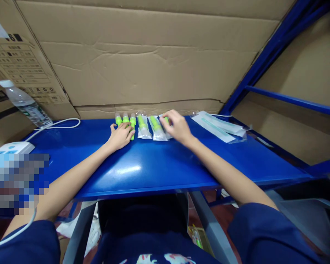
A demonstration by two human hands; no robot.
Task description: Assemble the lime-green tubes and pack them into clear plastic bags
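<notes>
Three bright yellow-green plastic tubes with clear caps [125,118] lie side by side near the back of the blue table. My left hand [121,136] rests over their lower parts, fingers laid across them and thumb apart. To the right, similar tubes lie in clear-and-white packets: one packet [144,128], then a second packet [157,129]. A third packet [169,136] is mostly covered by my right hand [178,126]. The fingers of that hand are bent around its yellow-green upper part, and the fingertips are partly hidden.
Flat white-and-teal wrappers [217,126] lie at the table's right. On the left are a water bottle [29,106], a white cable [63,123] and a white device [15,147]. A cardboard wall [151,69] stands behind; a blue metal frame [260,58] rises at right.
</notes>
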